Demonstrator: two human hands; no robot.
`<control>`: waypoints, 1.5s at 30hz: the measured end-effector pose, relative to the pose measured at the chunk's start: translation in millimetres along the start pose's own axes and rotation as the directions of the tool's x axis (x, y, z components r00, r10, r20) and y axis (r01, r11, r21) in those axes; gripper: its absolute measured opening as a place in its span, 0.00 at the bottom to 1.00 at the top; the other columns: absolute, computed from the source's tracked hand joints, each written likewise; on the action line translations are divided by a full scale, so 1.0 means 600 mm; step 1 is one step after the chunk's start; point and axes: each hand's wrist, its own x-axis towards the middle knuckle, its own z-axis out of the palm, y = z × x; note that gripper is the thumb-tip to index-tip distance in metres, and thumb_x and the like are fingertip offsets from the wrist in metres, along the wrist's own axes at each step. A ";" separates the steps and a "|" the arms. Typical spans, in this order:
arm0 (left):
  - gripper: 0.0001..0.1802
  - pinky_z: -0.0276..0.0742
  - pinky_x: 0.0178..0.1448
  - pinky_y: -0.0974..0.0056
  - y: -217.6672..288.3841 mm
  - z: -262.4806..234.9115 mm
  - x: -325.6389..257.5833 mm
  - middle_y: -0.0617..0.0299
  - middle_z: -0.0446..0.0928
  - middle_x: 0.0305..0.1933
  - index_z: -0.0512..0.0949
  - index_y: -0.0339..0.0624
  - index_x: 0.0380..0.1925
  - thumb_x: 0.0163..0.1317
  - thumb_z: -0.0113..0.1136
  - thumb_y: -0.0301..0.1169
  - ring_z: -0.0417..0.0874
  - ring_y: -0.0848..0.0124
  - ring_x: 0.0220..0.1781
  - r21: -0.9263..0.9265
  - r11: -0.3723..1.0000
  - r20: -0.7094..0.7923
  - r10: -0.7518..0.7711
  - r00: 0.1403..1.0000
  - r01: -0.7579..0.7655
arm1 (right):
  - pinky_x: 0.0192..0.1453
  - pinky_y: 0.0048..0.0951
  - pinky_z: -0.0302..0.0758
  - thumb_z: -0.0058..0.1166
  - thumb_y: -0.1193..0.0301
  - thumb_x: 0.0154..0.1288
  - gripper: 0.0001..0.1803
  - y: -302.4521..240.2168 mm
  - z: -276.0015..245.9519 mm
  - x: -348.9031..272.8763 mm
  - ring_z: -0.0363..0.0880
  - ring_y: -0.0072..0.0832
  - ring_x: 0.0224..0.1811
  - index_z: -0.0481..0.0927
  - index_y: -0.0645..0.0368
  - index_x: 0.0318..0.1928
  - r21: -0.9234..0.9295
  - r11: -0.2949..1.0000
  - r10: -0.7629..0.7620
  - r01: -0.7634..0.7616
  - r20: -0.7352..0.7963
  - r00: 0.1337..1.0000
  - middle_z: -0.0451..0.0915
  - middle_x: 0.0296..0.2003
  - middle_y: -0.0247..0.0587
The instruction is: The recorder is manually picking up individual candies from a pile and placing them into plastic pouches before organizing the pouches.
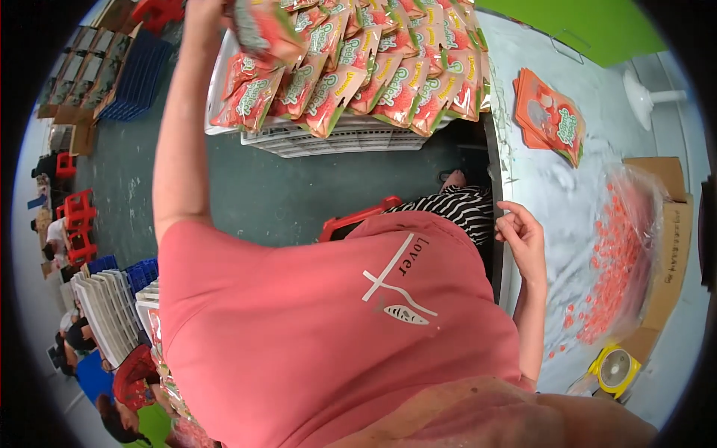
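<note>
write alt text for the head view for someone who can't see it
A person's left hand, at the top edge, holds a blurred pouch by a white crate heaped with reddish pouches. The right hand is loosely curled near the edge of a pale table bearing flat orange packets and loose red pieces.

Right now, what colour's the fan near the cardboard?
Yellow fan with greyish centre; head view shows it.

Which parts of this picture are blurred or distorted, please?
Head view: the red pouch by the left hand is smeared, the piled pouches sharper, with small glints; head view again: the cardboard near the right rim looks skewed, and the corners go black.
</note>
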 end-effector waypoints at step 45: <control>0.44 0.64 0.67 0.48 -0.452 -0.046 -0.034 0.38 0.73 0.61 0.68 0.28 0.62 0.65 0.48 0.62 0.71 0.44 0.63 0.853 0.473 -0.140 -0.199 0.970 0.221 | 0.54 0.34 0.77 0.68 0.54 0.53 0.27 0.078 -0.270 0.267 0.82 0.37 0.50 0.83 0.57 0.50 -0.474 0.766 -0.236 -0.433 -0.835 0.497 0.80 0.50 0.52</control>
